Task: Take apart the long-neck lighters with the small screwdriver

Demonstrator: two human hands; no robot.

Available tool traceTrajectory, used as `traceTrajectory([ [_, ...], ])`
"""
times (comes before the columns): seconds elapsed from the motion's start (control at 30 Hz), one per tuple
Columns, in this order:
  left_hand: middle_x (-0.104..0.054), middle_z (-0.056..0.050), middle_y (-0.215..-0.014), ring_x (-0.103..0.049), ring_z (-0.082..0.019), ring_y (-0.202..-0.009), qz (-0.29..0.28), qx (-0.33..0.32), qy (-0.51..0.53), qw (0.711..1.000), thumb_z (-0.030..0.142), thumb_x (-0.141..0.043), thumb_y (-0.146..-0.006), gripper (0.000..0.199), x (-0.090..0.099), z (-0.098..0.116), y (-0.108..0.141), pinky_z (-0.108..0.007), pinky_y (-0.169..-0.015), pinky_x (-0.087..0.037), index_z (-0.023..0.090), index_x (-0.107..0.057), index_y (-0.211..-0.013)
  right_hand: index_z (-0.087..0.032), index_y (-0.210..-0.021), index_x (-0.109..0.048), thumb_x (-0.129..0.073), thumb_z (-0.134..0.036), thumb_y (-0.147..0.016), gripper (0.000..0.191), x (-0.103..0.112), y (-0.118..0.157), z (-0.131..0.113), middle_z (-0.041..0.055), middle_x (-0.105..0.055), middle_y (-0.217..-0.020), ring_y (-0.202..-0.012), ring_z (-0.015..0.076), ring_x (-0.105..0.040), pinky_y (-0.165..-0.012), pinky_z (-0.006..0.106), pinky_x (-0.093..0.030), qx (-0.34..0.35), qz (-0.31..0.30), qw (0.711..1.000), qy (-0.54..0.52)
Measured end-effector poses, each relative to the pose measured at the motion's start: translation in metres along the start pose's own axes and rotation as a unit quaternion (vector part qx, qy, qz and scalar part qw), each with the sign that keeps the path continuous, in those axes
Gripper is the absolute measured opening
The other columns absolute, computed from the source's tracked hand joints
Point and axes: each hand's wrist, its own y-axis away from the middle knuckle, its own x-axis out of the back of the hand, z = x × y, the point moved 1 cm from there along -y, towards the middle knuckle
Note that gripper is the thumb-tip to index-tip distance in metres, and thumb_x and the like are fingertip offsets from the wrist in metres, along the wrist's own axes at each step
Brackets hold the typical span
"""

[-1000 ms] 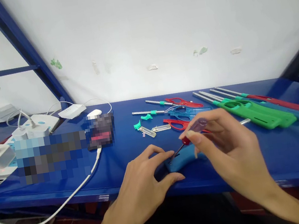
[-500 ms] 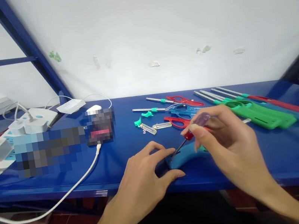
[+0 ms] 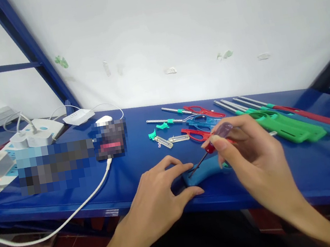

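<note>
My right hand (image 3: pixel 253 155) grips a screwdriver (image 3: pixel 209 147) with a red and clear purple handle. Its thin shaft slants down to the left, and the tip meets the end of a blue gas lighter handle (image 3: pixel 205 169) lying on the table. Thumb and forefinger of my left hand (image 3: pixel 161 197) close around that same end and hold it. Part of the lighter is hidden behind my right hand. Just beyond are opened lighter shells in blue (image 3: pixel 204 121) and red (image 3: pixel 203 111), clear fuel tanks (image 3: pixel 164 142) and small green trigger pieces (image 3: pixel 152 135).
Several long-nosed lighters (image 3: pixel 287 125), green, blue and red, lie at the right. At the left are a white power strip with chargers (image 3: pixel 34 138), a blurred-out phone (image 3: pixel 111 138) and a looping white cable (image 3: pixel 81 209). The blue table (image 3: pixel 318 182) meets a white wall.
The screwdriver handle has turned a little in my right fingers and shifted slightly to the right. My left hand and the lighter stay in place.
</note>
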Motion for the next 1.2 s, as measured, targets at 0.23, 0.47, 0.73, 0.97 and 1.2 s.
traceTrajectory([
  [0.23, -0.068, 0.000, -0.117, -0.063, -0.016, -0.078, 0.000, 0.000, -0.007, 1.000, 0.046, -0.079, -0.087, 0.043, 0.002, 0.002, 0.001, -0.030, -0.069, -0.050, 0.030, -0.073, -0.126, -0.032, -0.138, -0.054, -0.062, -0.013, -0.098, 0.045, -0.009, 0.002, -0.010, 0.0020, -0.069, -0.126, -0.093, 0.0177, -0.074, -0.077, 0.032, -0.061, 0.142, -0.025, 0.986, 0.079],
  [0.47, -0.071, 0.002, -0.107, -0.068, -0.020, -0.091, 0.016, -0.012, 0.016, 1.000, 0.042, -0.076, -0.090, 0.030, 0.001, 0.002, 0.000, -0.034, -0.082, -0.052, 0.033, -0.075, -0.119, -0.026, -0.104, -0.069, -0.069, -0.008, -0.093, 0.021, -0.013, 0.002, -0.028, -0.0008, -0.072, -0.098, -0.091, 0.0163, -0.069, -0.075, 0.030, -0.058, 0.180, -0.011, 0.982, 0.049],
  [0.73, -0.069, 0.000, -0.117, -0.068, -0.021, -0.091, 0.005, 0.000, -0.002, 1.000, 0.044, -0.079, -0.087, 0.039, 0.002, 0.003, 0.000, -0.036, -0.086, -0.053, 0.031, -0.074, -0.124, -0.033, -0.118, -0.071, -0.061, -0.013, -0.101, 0.028, -0.012, -0.006, -0.018, -0.0031, -0.075, -0.112, -0.104, 0.0155, -0.070, -0.087, 0.030, -0.059, 0.085, -0.097, 0.989, -0.075],
  [0.97, -0.069, -0.001, -0.118, -0.068, -0.021, -0.093, 0.007, -0.003, 0.006, 1.000, 0.045, -0.079, -0.087, 0.039, 0.002, 0.002, -0.002, -0.037, -0.090, -0.053, 0.031, -0.074, -0.124, -0.033, -0.102, -0.076, -0.069, -0.012, -0.096, 0.022, -0.007, -0.007, -0.022, -0.0025, -0.074, -0.095, -0.094, 0.0173, -0.069, -0.080, 0.032, -0.059, 0.074, -0.060, 0.991, -0.095],
  [1.2, -0.069, 0.001, -0.112, -0.066, -0.018, -0.083, 0.010, 0.000, 0.002, 1.000, 0.044, -0.078, -0.088, 0.036, 0.003, 0.003, -0.002, -0.033, -0.083, -0.054, 0.030, -0.074, -0.122, -0.033, -0.109, -0.074, -0.072, -0.017, -0.095, 0.021, -0.012, -0.009, -0.014, -0.0010, -0.071, -0.112, -0.108, 0.0187, -0.065, -0.090, 0.033, -0.057, 0.109, -0.064, 0.990, -0.068],
])
